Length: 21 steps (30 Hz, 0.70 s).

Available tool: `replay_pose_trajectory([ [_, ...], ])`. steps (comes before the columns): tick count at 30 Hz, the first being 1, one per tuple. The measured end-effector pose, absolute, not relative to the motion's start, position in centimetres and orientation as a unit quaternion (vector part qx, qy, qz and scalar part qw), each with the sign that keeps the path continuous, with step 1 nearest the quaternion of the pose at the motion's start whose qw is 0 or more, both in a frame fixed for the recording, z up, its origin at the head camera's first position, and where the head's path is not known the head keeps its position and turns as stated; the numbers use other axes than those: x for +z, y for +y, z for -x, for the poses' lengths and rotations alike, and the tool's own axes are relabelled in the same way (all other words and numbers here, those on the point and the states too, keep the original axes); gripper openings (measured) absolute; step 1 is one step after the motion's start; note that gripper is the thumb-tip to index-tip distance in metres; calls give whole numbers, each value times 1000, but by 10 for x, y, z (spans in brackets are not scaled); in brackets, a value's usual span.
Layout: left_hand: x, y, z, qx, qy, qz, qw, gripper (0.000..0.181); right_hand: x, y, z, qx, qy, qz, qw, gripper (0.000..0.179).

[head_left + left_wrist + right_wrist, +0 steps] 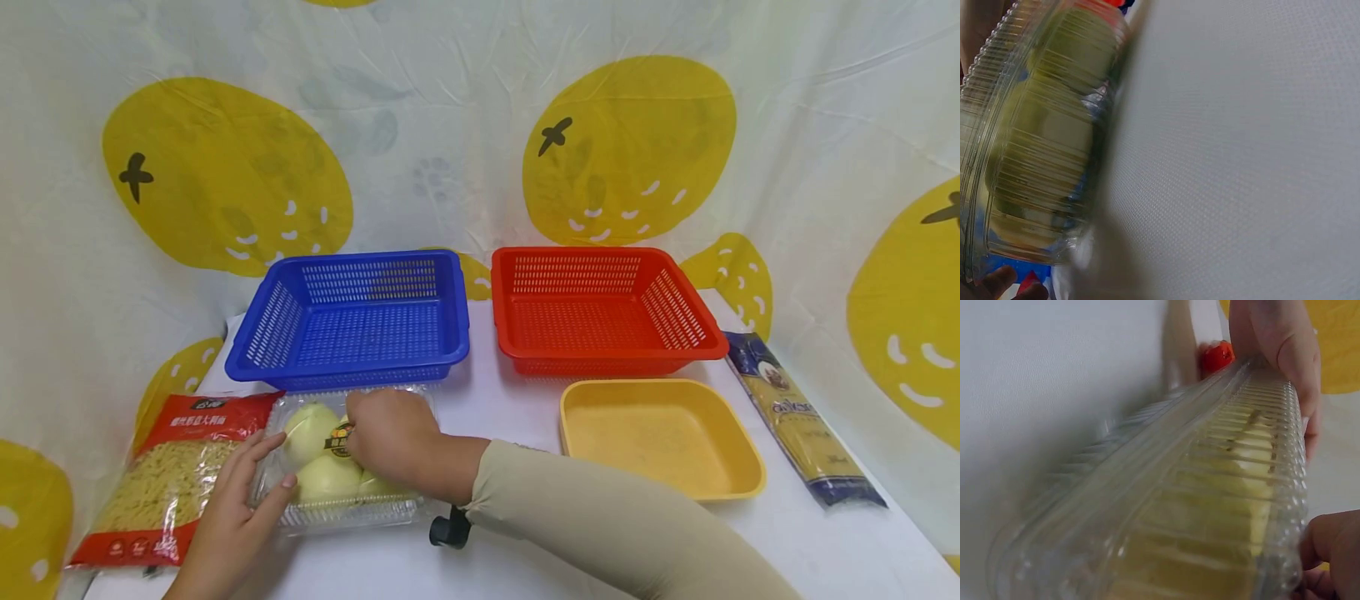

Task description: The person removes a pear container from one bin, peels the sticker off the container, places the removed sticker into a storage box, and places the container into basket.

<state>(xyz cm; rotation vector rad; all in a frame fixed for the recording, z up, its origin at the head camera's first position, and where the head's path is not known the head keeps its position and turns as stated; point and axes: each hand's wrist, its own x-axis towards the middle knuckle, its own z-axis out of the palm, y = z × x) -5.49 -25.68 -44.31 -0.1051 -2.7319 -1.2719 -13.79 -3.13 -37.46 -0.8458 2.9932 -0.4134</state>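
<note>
seemingly steadying the box (352, 511) on the worktop (360, 571), just before the blue basket (367, 329) and beside the red bag (180, 475). touching its left edge with an unclenched left hand (236, 508); over its lid with a bent right hand (393, 437), too hidden to tell whether pinching. next, likely calling for a firm hold at each side.

Clear ribbed plastic box (974, 156) slanting up the left side, pale-green rounded produce (1041, 134) seen through its wall, two fingertips (1001, 278) near its lower end, blue-and-red patch (1019, 267) alongside, dim bit of hand (977, 25) upper left, white textured cloth (1229, 150) rightward.
</note>
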Motion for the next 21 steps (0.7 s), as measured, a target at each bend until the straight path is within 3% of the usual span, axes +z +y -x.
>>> replay_pose_trajectory([
  [12,-441,-257,57,-421,-906,30,41,59,-363,-32,137,-264,916,299,-49,6],
  [21,-438,-257,57,-419,-908,13,19,61,-349,-16,133,-343,898,275,8,5],
])
